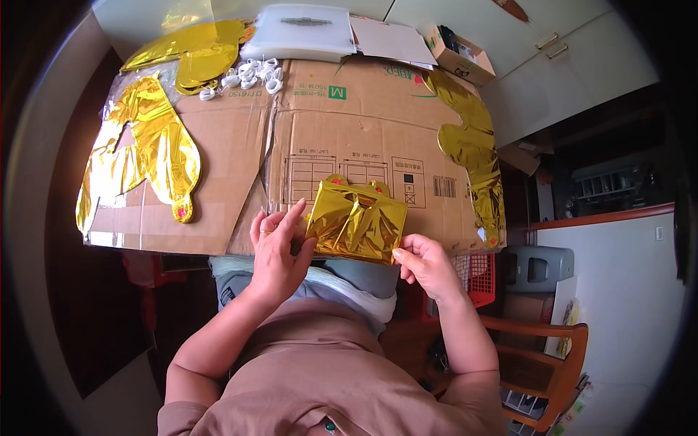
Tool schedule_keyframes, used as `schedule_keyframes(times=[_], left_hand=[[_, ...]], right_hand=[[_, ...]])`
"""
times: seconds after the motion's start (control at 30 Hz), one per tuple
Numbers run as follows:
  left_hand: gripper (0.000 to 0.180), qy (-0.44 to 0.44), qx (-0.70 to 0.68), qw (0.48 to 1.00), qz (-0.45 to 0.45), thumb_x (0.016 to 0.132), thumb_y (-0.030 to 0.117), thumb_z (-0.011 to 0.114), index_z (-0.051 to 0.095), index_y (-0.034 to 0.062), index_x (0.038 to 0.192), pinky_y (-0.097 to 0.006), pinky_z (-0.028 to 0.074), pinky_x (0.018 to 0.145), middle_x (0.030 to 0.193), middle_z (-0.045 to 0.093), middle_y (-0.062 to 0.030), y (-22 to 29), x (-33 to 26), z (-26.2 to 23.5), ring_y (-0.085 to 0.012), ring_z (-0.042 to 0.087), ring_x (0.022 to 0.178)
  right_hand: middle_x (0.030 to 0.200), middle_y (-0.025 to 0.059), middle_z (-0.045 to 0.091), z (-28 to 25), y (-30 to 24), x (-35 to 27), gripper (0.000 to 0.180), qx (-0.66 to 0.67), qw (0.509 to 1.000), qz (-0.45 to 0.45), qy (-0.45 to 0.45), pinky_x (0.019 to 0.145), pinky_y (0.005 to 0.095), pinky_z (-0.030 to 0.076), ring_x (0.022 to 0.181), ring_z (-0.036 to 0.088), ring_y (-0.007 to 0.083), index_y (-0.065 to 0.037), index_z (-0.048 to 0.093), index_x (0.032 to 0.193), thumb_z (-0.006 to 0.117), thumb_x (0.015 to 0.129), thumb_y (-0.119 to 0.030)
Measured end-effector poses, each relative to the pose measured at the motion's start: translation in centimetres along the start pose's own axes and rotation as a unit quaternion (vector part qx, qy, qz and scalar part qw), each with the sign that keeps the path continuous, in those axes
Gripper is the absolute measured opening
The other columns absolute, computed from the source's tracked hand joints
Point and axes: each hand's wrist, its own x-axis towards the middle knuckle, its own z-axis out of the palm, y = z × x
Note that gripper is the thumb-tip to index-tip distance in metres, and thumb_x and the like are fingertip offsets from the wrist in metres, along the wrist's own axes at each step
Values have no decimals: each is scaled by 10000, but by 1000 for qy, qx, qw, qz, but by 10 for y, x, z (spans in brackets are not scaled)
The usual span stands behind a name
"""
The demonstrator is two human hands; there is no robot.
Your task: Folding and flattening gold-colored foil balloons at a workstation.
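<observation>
A gold foil balloon (355, 224), folded into a flat, creased rectangle, lies at the near edge of the cardboard. Two small rounded tabs with red spots stick out along its far side. My right hand (427, 266) pinches its near right corner between thumb and fingers. At its left side is my left hand (279, 251), fingers stretched and apart, the thumb against the foil's edge. A flat, unfolded gold foil balloon (161, 134) lies on the left of the cardboard, and another wavy gold foil balloon (467, 134) drapes along the right edge.
Flattened cardboard (320, 120) covers the table. At the back are stacked gold foil pieces (207, 58), coiled white ribbons (251, 75), a stack of clear plastic bags (299, 36), white sheets (392, 42) and a small box (458, 58). A wooden chair (571, 349) stands at right.
</observation>
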Motion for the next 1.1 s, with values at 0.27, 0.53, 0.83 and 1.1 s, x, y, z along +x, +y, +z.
schedule_keyframes(times=[0.27, 0.53, 0.83, 1.1], left_hand=[[710, -12, -1, 1000, 2, 835, 52, 724, 443, 84, 1487, -550, 180, 1178, 867, 663, -19, 1, 1, -2, -235, 575, 1164], [708, -16, 1, 1000, 5, 832, 41, 717, 444, 78, 1484, -555, 178, 1179, 864, 674, -22, 1, 0, -4, -235, 578, 1154], [709, -8, 10, 1000, 10, 832, 42, 719, 446, 79, 1485, -566, 183, 1177, 838, 659, -15, -1, -1, -4, -229, 579, 1140], [560, 87, -54, 994, 37, 787, 9, 756, 532, 14, 1300, -438, 420, 984, 1046, 626, -162, 10, -25, -16, -336, 571, 1071]], right_hand=[[744, 18, 655, 6, 0, 1, 250, -23, 1000, 17, 3, 474, 189, 409, 524, 524, 35, -42, 647, 905, 631, 1006, -270], [685, 12, 625, 12, 10, 10, 304, -58, 998, -24, 30, 469, 225, 396, 504, 492, 42, -44, 632, 806, 623, 1010, -270], [793, -7, 647, 12, -1, -2, 163, -3, 1000, -12, -7, 537, 216, 453, 631, 548, 36, -22, 643, 891, 721, 935, -159], [866, -5, 669, 10, 14, 2, 119, -49, 999, -7, -3, 579, 180, 446, 659, 546, 22, -41, 652, 957, 734, 925, -121]])
